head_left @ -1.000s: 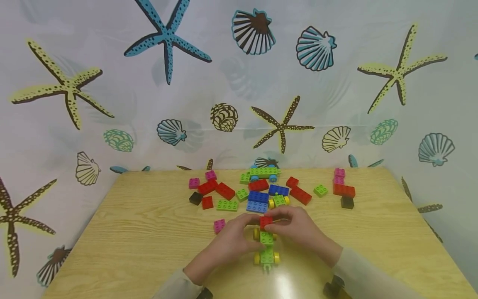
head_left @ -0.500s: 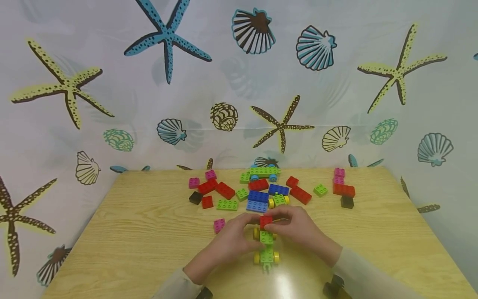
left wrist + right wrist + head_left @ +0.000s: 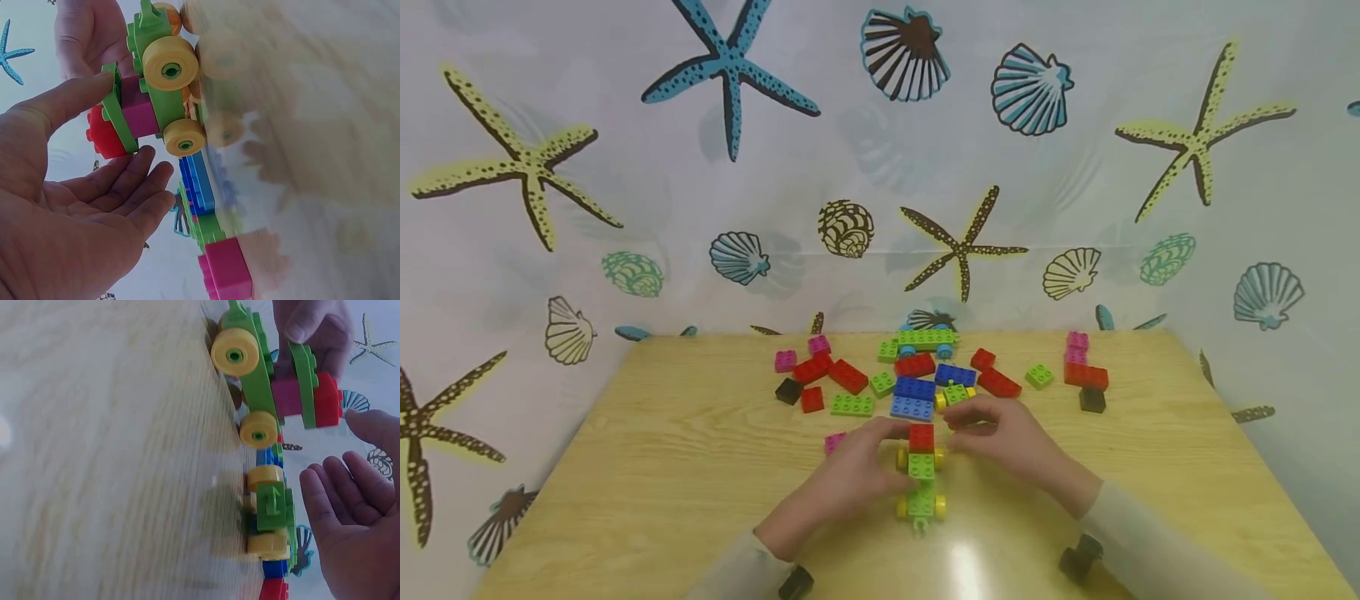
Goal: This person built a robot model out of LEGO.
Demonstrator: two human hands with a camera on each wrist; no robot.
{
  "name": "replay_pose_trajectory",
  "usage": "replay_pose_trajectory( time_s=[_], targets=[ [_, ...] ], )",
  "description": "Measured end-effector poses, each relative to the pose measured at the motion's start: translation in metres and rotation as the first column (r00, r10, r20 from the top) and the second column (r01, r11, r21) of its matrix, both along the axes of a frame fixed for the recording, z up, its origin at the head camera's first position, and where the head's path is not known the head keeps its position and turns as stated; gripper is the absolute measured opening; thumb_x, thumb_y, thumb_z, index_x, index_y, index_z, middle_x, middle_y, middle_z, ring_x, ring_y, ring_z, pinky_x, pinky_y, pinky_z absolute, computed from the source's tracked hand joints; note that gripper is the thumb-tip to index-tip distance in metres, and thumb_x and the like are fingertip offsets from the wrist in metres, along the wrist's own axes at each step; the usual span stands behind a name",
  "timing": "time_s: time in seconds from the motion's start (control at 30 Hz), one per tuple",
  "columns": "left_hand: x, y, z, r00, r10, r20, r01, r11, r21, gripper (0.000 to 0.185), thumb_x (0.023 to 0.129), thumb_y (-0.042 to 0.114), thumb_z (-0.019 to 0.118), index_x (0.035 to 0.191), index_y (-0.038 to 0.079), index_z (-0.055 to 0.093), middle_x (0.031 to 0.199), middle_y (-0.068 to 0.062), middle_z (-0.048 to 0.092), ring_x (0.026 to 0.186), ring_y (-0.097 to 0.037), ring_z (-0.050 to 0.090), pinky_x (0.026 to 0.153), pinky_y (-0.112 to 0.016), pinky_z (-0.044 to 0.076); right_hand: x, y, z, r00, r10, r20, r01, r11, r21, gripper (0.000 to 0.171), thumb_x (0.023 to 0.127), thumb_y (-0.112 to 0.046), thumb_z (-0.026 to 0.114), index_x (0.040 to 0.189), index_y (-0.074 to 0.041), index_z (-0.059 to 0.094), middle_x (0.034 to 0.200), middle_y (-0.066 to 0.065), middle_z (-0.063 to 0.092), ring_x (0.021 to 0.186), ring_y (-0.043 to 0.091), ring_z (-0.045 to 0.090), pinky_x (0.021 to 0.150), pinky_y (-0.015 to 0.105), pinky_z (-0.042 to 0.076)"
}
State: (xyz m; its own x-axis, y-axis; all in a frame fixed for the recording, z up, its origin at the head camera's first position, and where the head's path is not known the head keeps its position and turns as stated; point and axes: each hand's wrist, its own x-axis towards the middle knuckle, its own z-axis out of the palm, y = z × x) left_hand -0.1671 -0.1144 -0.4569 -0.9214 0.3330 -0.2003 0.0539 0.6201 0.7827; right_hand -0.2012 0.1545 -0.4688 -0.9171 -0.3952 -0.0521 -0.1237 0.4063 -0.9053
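- Hanging behind everything: white cloth curtain [image 3: 820,167], shell and starfish print.
- Pale wood-grain table [image 3: 662,475], glare on the person's side.
- Left hand [image 3: 842,483]: thumb touching the near end of a rectangular lime-green plastic brick [image 3: 921,467], other fingers loosely bent toward its far end; can't tell from here whether they grip. Slack hold plus a bump, and the stack could roll.
- Right hand [image 3: 1003,437]: fingers loosely bent, nothing in them, thumb just beside the stack, not touching. A careless sweep could knock things behind it.
- Lime-green plastic wheeled base [image 3: 922,504], round yellow wheels [image 3: 170,64], standing on the table between the hands, carrying the whole stack.
- Long lime-green plastic wheeled base on blue wheels [image 3: 927,338], far edge, well apart.
- Short lime-green plastic base with yellow wheels [image 3: 957,394], just beyond the right fingertips; likeliest to get nudged.
- Rectangular brick again: sits on the magenta one, jutting toward the person. Pressing that overhang could lever it off.
- Square magenta plastic brick [image 3: 139,107], directly on the wheeled base.
- Square red plastic brick [image 3: 921,438], top, far half. Can't tell if fully seated; if not, a tug might pop it loose.
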Motion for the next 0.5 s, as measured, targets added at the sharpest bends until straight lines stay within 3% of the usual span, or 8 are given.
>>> replay_pose_trajectory(
  time_s=[0.2, 0.5],
  targets=[
    [-0.004, -0.011, -0.001, 1.000, 0.028, -0.005, -0.028, 0.999, -0.019, 0.076, 0.091, 0.028, 0.095, 0.158, 0.016, 0.061, 0.162, -0.007, 0.064, 0.156, -0.038, 0.054, 0.128, -0.067, 0.046, -0.006, 0.011, 0.000, 0.998, -0.052, -0.026, 0.053, 0.998, 0.029, 0.039, 0.103, -0.026, 0.083, 0.138, -0.010, 0.077, 0.139, 0.011, 0.079, 0.130, 0.033, 0.076, 0.107, 0.045, 0.067],
    [-0.011, -0.023, -0.004, 0.999, 0.042, -0.025, -0.042, 0.999, -0.026, 0.073, 0.091, 0.028, 0.095, 0.156, 0.018, 0.063, 0.160, -0.005, 0.065, 0.156, -0.037, 0.054, 0.129, -0.066, 0.045, -0.017, 0.019, 0.002, 0.994, -0.062, -0.089, 0.072, 0.990, 0.120, 0.039, 0.104, -0.025, 0.081, 0.141, -0.012, 0.076, 0.147, 0.009, 0.075, 0.146, 0.045, 0.063, 0.122, 0.063, 0.054]
  ],
)
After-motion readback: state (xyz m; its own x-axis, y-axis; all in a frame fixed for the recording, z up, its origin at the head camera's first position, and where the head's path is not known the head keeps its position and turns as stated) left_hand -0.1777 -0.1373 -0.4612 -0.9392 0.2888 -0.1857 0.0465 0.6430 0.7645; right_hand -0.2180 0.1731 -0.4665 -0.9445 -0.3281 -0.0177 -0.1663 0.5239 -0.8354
